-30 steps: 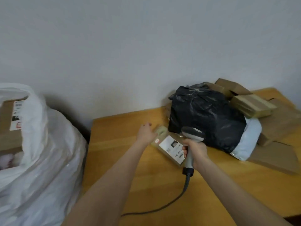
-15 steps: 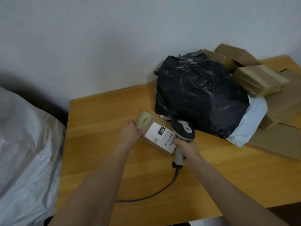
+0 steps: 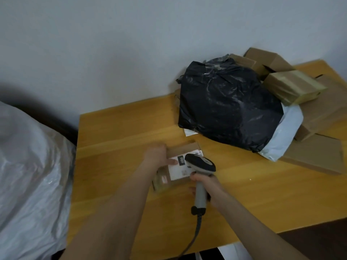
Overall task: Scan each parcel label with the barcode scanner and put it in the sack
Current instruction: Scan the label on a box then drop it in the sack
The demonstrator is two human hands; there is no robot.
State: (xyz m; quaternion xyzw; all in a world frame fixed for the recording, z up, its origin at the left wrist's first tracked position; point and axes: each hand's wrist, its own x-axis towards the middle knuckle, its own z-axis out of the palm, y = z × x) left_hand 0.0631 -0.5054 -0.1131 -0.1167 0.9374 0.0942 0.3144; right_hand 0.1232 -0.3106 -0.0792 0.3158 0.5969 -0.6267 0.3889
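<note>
parcel (image 3: 180,149) label (image 3: 176,171) under the scanner (image 3: 201,166)
white sack (image 3: 28,175) stands past the counter's (image 3: 116,132) left edge; mid-counter, left grip (image 3: 155,156) holds the parcel by its far side, thumb on the label; right grip (image 3: 206,186) wraps the scanner's handle, head over the label; black bag (image 3: 225,106) and boxes (image 3: 293,87) crowd the far right corner.

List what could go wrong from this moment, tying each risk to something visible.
1. The thumb of the left hand lies on the label of the small box, and the scanner in the right hand hangs close over it, so the scan may miss.
2. The cable trails off the front edge of the table and could snag.
3. The taped box rests tilted atop the pile and might slide.
</note>
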